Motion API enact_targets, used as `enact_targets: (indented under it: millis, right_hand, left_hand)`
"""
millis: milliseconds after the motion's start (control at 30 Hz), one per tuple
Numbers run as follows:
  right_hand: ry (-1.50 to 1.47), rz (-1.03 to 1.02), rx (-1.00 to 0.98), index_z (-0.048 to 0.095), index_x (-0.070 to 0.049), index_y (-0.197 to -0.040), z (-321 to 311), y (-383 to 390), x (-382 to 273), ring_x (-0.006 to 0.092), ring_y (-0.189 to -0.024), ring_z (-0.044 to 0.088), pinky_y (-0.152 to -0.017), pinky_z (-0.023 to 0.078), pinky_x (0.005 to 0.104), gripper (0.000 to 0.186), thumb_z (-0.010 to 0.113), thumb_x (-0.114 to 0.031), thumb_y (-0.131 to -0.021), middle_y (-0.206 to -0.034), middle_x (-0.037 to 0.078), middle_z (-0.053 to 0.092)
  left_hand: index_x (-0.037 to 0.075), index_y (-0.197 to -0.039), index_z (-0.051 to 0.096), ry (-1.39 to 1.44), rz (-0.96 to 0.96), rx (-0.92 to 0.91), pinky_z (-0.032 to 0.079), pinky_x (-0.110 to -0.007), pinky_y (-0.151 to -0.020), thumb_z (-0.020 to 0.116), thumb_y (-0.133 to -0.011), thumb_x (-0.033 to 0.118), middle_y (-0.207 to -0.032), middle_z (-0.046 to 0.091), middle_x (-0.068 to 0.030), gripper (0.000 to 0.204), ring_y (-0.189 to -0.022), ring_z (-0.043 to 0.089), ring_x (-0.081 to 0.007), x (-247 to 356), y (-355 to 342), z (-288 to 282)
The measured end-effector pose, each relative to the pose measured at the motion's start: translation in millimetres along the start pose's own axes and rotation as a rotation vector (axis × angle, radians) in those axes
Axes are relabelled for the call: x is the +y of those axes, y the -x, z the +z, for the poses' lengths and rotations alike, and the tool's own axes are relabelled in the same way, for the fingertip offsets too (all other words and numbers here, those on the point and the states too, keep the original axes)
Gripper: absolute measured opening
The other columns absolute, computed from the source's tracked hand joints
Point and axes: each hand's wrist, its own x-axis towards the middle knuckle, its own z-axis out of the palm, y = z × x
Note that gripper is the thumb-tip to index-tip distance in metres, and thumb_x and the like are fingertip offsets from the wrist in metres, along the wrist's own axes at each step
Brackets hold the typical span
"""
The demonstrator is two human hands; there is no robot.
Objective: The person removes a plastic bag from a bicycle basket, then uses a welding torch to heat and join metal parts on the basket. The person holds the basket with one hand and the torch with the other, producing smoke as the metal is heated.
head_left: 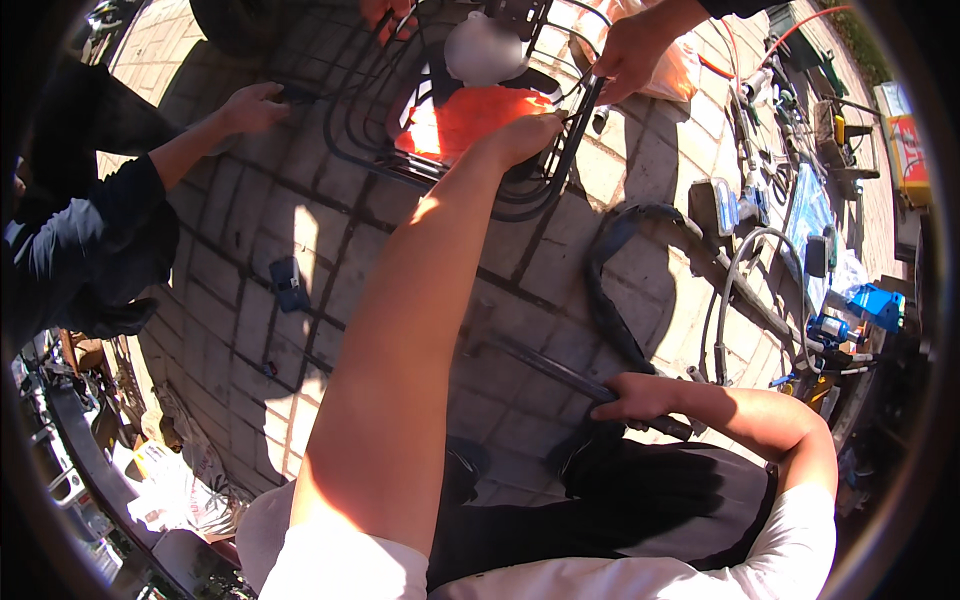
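Black metal rack (578,130) at the far side of the brick paving (525,300), with the left hand (530,142) at its right-hand rail, impossible to tell whether gripping or merely touching, another person's hand (640,55) on that rail, and the right hand (638,398) wrapped around a dark metal bar (550,367).

Rack (578,137) is spanning front centre; tube (602,268) is lying on paving (535,285) nearer, rightward; bag (185,492) is sitting near left.
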Motion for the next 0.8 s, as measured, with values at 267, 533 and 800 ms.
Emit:
enact_targets:
  millis: [267,533,800]
  right_hand:
    - [0.013,-0.003,-0.016,0.057,0.0,-0.087,-1,-5,2,0.0162,-0.053,0.059,-0.051,0.049,0.0329,0.037,0.065,-0.036,-0.091,-0.063,0.005,0.057]
    - [0.035,0.038,0.053,0.059,0.0,-0.091,8,1,-4,0.0172,-0.054,0.063,-0.052,0.052,0.0341,0.037,0.066,-0.036,-0.09,-0.065,0.008,0.06]
    - [0.263,-0.178,0.367,0.064,0.002,-0.095,29,31,33,0.0342,-0.075,0.069,-0.067,0.052,0.0426,0.047,0.069,-0.044,-0.087,-0.075,0.021,0.065]
  left_hand:
    - [0.008,-0.106,0.07,-1.023,0.53,1.082,0.051,-0.041,-0.088,0.064,-0.082,0.024,-0.109,0.068,-0.0107,0.029,-0.103,0.063,-0.0339,-9,54,-107]
    - [0.001,-0.102,0.068,-0.404,-0.172,0.53,0.049,-0.037,-0.068,0.067,-0.085,0.037,-0.073,0.068,-0.0108,0.04,-0.071,0.066,-0.0225,-74,105,-215]
    - [0.004,-0.12,0.066,-0.354,0.041,0.722,0.048,-0.034,-0.067,0.062,-0.093,0.028,-0.074,0.066,-0.0126,0.036,-0.073,0.065,-0.0175,21,160,-203]
